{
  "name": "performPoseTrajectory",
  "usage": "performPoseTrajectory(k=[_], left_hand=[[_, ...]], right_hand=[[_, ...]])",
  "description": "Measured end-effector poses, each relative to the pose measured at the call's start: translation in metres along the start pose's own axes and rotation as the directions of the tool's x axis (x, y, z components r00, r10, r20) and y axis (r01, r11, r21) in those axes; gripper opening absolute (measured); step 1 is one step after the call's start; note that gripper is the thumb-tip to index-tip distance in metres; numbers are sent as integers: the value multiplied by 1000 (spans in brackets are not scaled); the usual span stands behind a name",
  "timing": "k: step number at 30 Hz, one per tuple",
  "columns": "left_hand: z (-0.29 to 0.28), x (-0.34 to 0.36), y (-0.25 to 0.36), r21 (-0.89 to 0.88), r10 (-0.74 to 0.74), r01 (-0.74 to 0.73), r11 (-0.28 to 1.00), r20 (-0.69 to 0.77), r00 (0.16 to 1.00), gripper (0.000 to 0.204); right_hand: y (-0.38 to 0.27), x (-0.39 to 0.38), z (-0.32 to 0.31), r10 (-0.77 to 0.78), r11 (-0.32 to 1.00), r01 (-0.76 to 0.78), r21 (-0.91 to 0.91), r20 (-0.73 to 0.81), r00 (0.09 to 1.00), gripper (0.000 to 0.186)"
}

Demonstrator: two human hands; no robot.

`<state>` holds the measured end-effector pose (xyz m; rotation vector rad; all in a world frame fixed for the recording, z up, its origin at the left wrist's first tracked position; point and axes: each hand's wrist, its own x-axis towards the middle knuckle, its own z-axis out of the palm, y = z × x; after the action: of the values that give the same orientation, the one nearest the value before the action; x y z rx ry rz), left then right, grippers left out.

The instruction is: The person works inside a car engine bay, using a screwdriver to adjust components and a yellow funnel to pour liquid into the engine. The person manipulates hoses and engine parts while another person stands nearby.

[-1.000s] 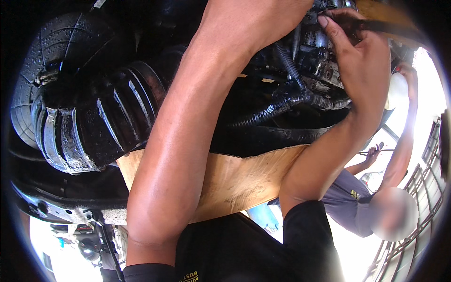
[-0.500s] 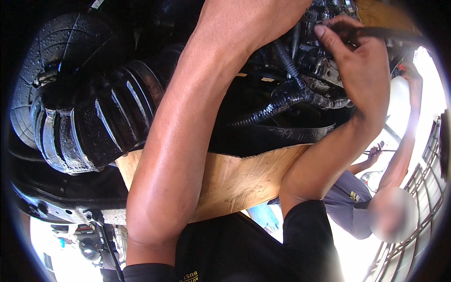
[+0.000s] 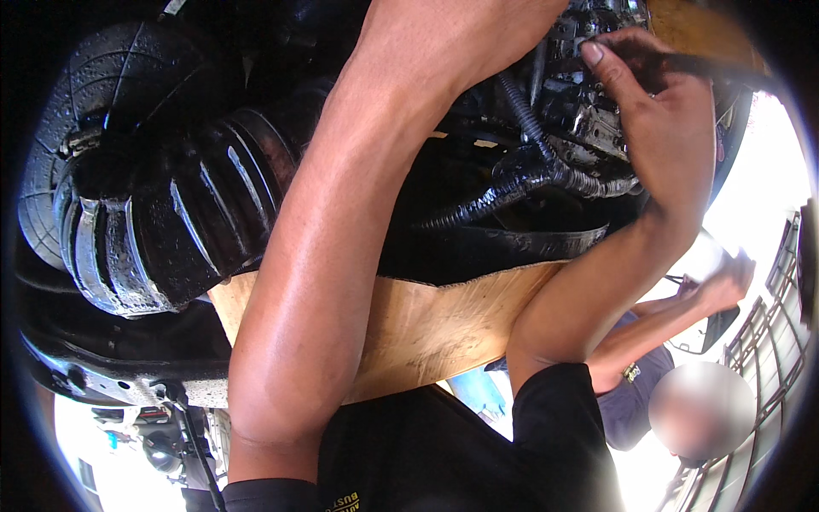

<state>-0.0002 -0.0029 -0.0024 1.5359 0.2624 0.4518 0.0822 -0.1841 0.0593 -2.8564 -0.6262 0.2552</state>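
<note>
My left hand [image 3: 469, 38] reaches up over the engine bay at the top edge; only its wrist and the back of it show, the fingers being out of sight. To its right, my right hand [image 3: 665, 102] is closed, thumb forward, round a long dark bar-like tool [image 3: 725, 65] whose kind I cannot make out. The tool runs off to the right from my fingers. Just left of these fingers lie wet, dark metal engine parts [image 3: 589, 119]. A black corrugated conduit [image 3: 525, 119] passes below, between my two arms.
A ribbed black air duct [image 3: 188, 213] and a round, wet black housing [image 3: 111, 85] fill the left. Cardboard [image 3: 435, 324] lies along the front edge beneath my forearms. Right of my arm, a co-worker [image 3: 631, 401] stands close, an arm raised, beside a barred wall [image 3: 768, 375].
My right hand has shifted slightly to the right with the dark tool. My left arm stays nearly still. The co-worker's raised arm has come lower, and their head has moved a little down.
</note>
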Motion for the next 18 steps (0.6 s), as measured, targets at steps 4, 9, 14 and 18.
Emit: performPoseTrajectory(k=[4,9,14,18], left_hand=[[1,4,-1,-11,-15,15,1000,23,1000,31],[2,3,-6,-27,19,-20,999,-15,1000,29],[19,-2,-6,169,69,-43,985,-155,986,27],[0,3,-5,-29,36,-35,999,9,999,26]], right_hand=[[3,7,1,-8,999,11,45,-71,997,26],[-25,2,-12,-56,998,56,8,69,996,28],[-15,3,8,-44,983,14,-182,-163,986,32],[-12,2,6,-47,977,10,-212,-169,985,34]])
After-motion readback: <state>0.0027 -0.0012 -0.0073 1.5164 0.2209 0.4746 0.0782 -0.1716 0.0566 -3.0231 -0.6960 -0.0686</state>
